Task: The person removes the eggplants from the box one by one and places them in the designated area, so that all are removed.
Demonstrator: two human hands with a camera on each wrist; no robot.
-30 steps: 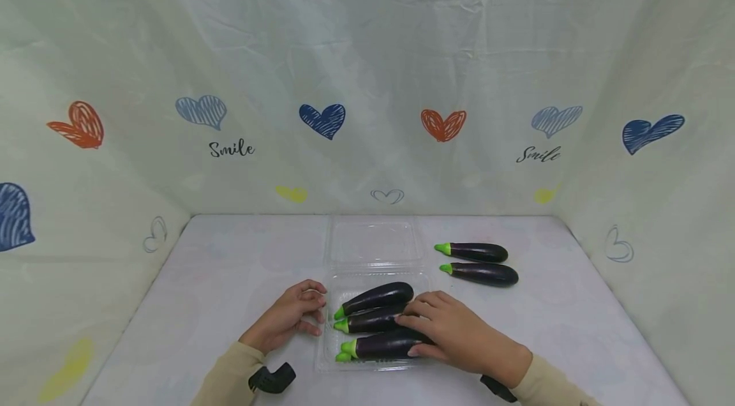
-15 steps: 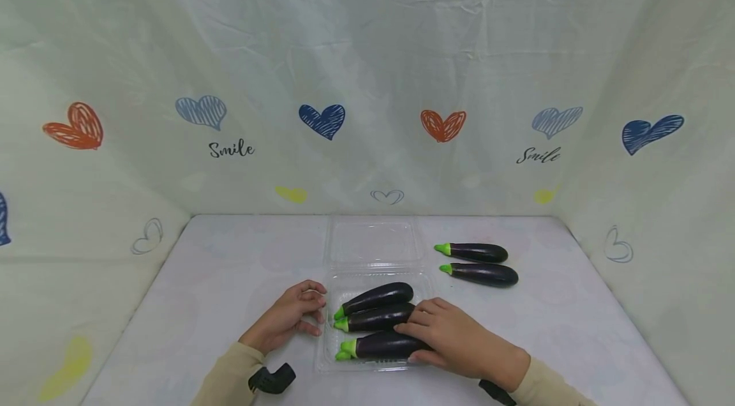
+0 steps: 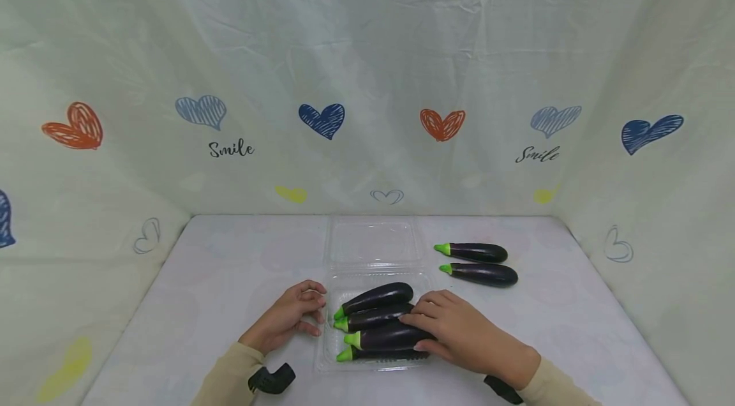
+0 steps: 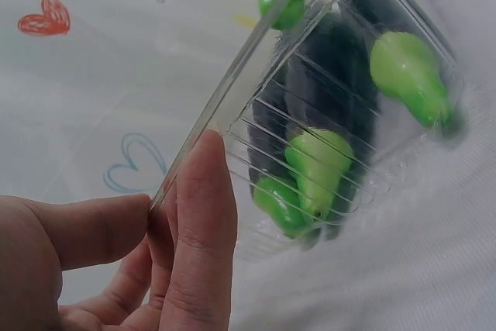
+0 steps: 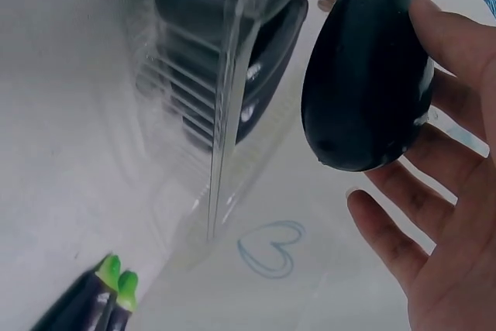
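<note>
The right hand [image 3: 462, 332] grips the thick end of a glossy purple-black eggplant with a green stem [image 3: 387, 336], raised above three similar eggplants [image 3: 381, 295] inside a clear plastic hinged container [image 3: 328, 345]. The left hand [image 3: 289, 316] pinches the container's rim, apparently to steady it. The lid lies folded back, leaving the top accessible; two more eggplants [image 3: 482, 274] rest on the white table [image 3: 258, 246].

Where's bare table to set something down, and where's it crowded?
Bare: table left of the lid, behind the left hand; table right of the two loose eggplants, out to its edge; a strip in front of the box, between the sleeves. Crowded: the box, holding three eggplants, with the right hand holding a fourth eggplant over it.
</note>
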